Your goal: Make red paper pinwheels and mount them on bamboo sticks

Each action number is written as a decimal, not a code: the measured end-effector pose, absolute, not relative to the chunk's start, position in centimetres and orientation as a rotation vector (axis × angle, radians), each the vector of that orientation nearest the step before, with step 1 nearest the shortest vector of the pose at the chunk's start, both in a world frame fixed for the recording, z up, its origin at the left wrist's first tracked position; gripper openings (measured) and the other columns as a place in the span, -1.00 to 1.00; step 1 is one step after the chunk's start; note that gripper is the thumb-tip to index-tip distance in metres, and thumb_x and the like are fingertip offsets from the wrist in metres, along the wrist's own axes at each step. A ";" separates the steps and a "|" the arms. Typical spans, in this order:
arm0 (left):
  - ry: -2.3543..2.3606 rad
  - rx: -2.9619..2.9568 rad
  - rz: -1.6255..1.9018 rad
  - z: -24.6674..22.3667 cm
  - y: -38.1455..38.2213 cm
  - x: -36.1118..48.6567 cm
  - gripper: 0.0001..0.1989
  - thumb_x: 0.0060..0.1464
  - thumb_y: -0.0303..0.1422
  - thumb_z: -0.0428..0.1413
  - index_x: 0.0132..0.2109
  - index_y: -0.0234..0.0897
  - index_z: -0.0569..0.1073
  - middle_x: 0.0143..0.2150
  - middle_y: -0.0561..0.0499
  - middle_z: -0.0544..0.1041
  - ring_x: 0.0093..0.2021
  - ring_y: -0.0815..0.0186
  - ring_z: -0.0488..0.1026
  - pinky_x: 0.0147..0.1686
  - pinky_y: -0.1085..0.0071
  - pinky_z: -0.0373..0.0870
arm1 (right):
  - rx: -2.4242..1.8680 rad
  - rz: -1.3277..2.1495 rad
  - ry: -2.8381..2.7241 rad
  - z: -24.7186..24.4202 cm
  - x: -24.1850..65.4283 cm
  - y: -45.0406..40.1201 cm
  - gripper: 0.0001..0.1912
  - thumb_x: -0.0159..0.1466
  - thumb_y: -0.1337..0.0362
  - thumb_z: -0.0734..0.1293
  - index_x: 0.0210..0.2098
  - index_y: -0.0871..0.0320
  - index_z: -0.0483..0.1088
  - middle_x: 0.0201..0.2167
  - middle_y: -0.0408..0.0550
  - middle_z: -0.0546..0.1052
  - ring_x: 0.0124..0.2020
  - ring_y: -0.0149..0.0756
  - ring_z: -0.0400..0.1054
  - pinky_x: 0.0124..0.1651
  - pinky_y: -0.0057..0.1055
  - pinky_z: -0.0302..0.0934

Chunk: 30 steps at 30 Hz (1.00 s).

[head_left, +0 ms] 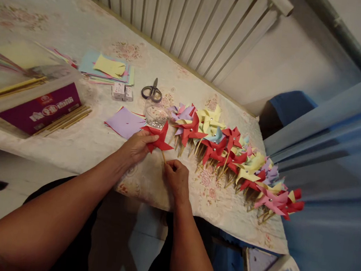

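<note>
A red paper pinwheel (161,140) on a thin wooden stick is between my two hands, over the near edge of the table. My left hand (138,147) is closed on its paper blades, with the thumb on top. Lower down, my right hand (176,175) pinches the stick. Just behind the pinwheel stands a clear round tub (156,118) of small shiny pins. Purple paper sheets (126,123) lie left of the tub, close to my left hand. To the right, many finished pinwheels (214,147) in red, yellow, pink and purple lie in a long row.
Black-handled scissors (152,91) lie behind the tub. Small white boxes (121,92) sit before a stack of coloured paper (107,68). At left, a purple-labelled box (42,109) has wooden sticks (65,120) beside it. A radiator (178,24) and blue curtain (333,167) border the table.
</note>
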State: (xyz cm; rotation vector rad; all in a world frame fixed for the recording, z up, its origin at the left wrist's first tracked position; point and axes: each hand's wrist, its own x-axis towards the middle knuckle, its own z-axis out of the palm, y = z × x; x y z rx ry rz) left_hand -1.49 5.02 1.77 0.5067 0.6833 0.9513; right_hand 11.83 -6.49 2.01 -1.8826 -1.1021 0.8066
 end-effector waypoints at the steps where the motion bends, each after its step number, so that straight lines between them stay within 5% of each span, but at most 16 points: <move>1: 0.685 0.505 0.952 1.8 5.0 -1.5 -0.82 -0.21 -0.55 0.37 -0.38 -0.43 0.56 -0.43 -0.08 0.63 -0.45 0.35 0.53 -0.34 0.46 0.47 | -1.879 0.813 -1.099 2.0 11.8 -6.5 -0.85 0.11 0.24 0.30 -0.51 0.13 0.47 -0.59 -0.22 0.44 -0.50 -0.36 0.26 -0.36 -0.42 0.13; 30: 0.698 0.552 0.914 1.9 5.2 -1.7 -0.84 -0.16 -0.54 0.36 -0.40 -0.36 0.53 -0.45 -0.02 0.60 -0.49 0.36 0.50 -0.41 0.47 0.43 | -1.880 0.817 -1.119 1.6 12.0 -6.4 -0.84 0.10 0.22 0.29 -0.54 0.12 0.45 -0.61 -0.22 0.41 -0.50 -0.36 0.24 -0.35 -0.41 0.14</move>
